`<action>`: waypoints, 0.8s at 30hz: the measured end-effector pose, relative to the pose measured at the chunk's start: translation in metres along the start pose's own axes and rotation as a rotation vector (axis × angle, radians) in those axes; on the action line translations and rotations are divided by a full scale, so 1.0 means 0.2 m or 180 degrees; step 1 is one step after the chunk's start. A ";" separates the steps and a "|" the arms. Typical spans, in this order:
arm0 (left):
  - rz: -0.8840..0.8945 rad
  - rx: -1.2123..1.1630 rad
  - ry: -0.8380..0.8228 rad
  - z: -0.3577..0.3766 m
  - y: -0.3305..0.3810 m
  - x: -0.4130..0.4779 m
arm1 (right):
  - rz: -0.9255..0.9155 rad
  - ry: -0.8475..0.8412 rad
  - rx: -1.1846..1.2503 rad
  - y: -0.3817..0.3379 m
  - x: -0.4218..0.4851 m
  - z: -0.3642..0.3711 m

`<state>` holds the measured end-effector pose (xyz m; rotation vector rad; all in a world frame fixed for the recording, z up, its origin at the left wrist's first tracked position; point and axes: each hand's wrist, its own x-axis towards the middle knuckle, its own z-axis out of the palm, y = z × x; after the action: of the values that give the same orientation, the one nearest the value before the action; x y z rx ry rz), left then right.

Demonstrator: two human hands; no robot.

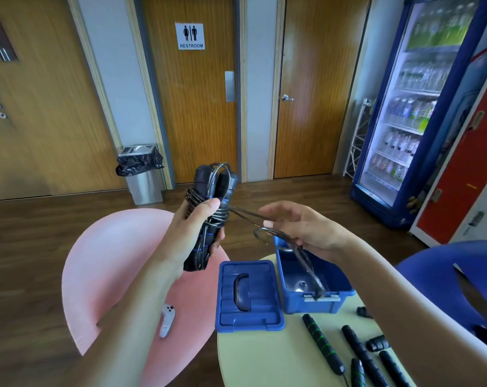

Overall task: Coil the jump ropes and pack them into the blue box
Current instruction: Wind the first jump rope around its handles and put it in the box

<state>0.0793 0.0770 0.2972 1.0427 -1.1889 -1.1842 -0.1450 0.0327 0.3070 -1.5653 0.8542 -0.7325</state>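
Note:
My left hand [200,222] grips a jump rope's two black handles with blue rings [208,208], held upright with thin rope wound round their middle. The rope's loose end [298,255] runs right through my right hand [300,230], which pinches it, and its loop hangs down over the open blue box [342,286]. The box stands on the pale round table [264,356], nothing showing inside it but the hanging loop. Its blue lid [247,296] lies flat to the left of it. More black handles, some with green rings [321,343], lie on the table in front.
A pink chair [102,269] with a white controller [167,321] on its seat stands left of the table. A blue chair [446,275] is at the right. A steel bin [143,174], wooden doors and a drinks fridge [415,107] stand beyond.

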 end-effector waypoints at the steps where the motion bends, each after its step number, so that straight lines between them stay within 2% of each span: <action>1: 0.0004 0.0007 0.0010 0.00 0.00 0.00 | -0.0044 0.0021 0.0095 0.00 -0.01 0.00; 6: 0.0162 0.0066 0.0007 0.00 0.03 0.00 | -0.0033 -0.0073 0.0361 0.01 -0.02 0.02; 12: 0.0200 0.0224 0.0056 0.00 0.06 0.00 | 0.0012 0.0066 0.1188 0.05 -0.02 0.02; 18: 0.0152 0.0038 0.0010 -0.04 0.09 0.01 | 0.0242 0.1488 0.1571 0.14 -0.02 -0.03; 24: 0.0131 0.0146 0.0042 -0.08 0.10 0.00 | 0.0315 0.2224 0.1387 0.27 -0.02 -0.12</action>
<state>0.0975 0.0793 0.3162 1.0538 -1.2267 -1.1212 -0.1743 0.0191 0.2583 -0.8654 1.1640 -1.3268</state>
